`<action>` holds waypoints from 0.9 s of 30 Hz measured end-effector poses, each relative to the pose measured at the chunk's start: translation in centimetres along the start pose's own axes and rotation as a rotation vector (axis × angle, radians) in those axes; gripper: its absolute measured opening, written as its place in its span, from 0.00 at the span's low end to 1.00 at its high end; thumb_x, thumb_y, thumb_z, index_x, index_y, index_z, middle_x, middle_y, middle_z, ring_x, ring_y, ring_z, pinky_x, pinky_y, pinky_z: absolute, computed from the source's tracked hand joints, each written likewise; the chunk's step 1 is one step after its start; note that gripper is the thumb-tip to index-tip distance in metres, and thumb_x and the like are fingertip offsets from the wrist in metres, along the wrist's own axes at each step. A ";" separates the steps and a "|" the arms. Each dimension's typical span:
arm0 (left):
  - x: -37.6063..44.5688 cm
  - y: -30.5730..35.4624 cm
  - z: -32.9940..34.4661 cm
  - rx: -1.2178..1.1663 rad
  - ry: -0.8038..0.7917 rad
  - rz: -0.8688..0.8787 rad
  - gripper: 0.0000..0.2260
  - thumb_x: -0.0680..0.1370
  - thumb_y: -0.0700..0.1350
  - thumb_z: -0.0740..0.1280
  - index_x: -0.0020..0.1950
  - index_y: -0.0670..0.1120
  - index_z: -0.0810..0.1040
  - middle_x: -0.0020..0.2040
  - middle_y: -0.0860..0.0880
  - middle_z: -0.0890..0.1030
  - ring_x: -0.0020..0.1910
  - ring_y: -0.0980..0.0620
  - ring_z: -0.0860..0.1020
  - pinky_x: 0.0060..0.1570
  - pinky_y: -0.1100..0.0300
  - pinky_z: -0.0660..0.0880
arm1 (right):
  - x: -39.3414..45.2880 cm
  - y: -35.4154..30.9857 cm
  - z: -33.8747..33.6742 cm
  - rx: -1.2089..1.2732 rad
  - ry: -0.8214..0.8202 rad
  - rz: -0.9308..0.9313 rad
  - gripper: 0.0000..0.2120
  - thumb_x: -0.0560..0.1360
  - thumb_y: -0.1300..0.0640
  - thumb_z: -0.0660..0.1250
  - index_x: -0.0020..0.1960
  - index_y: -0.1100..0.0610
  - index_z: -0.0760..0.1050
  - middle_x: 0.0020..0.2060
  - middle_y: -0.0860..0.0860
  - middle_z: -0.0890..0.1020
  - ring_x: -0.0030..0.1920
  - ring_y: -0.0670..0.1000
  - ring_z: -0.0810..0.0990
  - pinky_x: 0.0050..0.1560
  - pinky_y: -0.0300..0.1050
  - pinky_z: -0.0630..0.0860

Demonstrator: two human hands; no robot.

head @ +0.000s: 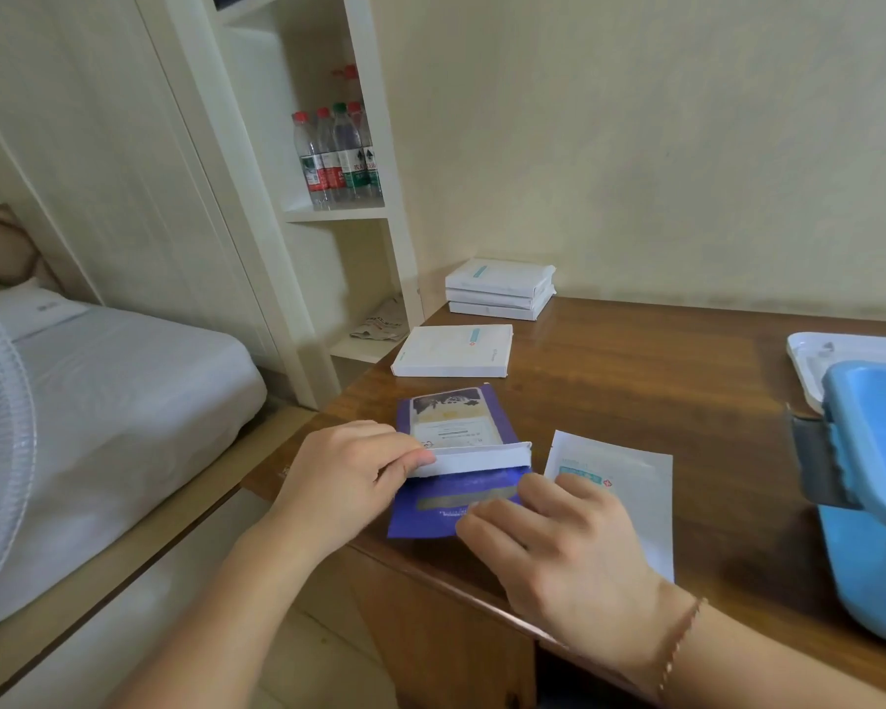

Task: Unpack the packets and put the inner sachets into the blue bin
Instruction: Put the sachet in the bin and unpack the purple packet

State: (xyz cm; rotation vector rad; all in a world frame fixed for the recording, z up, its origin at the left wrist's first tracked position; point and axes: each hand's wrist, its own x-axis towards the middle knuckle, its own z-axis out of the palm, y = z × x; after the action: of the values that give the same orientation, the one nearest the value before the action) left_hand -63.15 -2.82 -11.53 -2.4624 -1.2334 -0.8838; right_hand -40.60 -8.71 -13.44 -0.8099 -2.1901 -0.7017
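Purple packet [448, 478] lies flat near the front edge of the desk [661, 381], a white flap [474, 460] folded across its middle. Left hand [349, 475] pinches the flap's left end between thumb and fingers. Right hand [553, 539] rests its curled fingers on the packet's lower half, pinning it; whether it grips anything I cannot tell. A white sachet [630, 483] lies just right of the packet, partly under the right hand. Blue bin [870, 483] stands well to the right at the desk edge, a white lid [809, 355] behind it. One white box [453, 350] beyond the packet, a stack [500, 289] of more farther back. Judgement: opening step. Keep the right hand pressing flat while the left draws the flap up steadily, so the packet does not slide or tear unevenly.
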 end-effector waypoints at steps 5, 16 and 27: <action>-0.8 -0.6 1.1 0.047 -0.091 -0.067 0.17 0.78 0.61 0.58 0.44 0.56 0.84 0.37 0.59 0.81 0.37 0.58 0.77 0.31 0.60 0.74 | -0.4 -0.1 -0.9 0.018 0.100 -0.071 0.11 0.80 0.58 0.64 0.42 0.54 0.82 0.38 0.49 0.82 0.35 0.55 0.76 0.32 0.44 0.64; 0.2 0.3 -0.4 -0.473 -0.277 -0.480 0.15 0.75 0.67 0.59 0.50 0.63 0.80 0.50 0.63 0.82 0.52 0.59 0.80 0.55 0.47 0.78 | 5.2 3.6 -4.0 0.219 0.183 0.329 0.11 0.78 0.56 0.62 0.44 0.52 0.83 0.39 0.47 0.85 0.36 0.53 0.80 0.32 0.47 0.78; 5.6 7.4 -2.6 -1.140 -0.199 -0.495 0.15 0.74 0.49 0.72 0.57 0.42 0.81 0.55 0.44 0.84 0.55 0.42 0.82 0.58 0.38 0.76 | 7.3 8.1 -8.7 0.545 0.089 0.778 0.06 0.73 0.56 0.72 0.47 0.46 0.79 0.41 0.40 0.83 0.40 0.42 0.81 0.40 0.33 0.74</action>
State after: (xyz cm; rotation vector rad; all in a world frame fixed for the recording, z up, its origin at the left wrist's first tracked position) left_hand -55.83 -4.99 -5.67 -3.1331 -1.7875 -1.9412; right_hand -35.37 -6.71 -0.65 -1.1741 -1.6465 0.2321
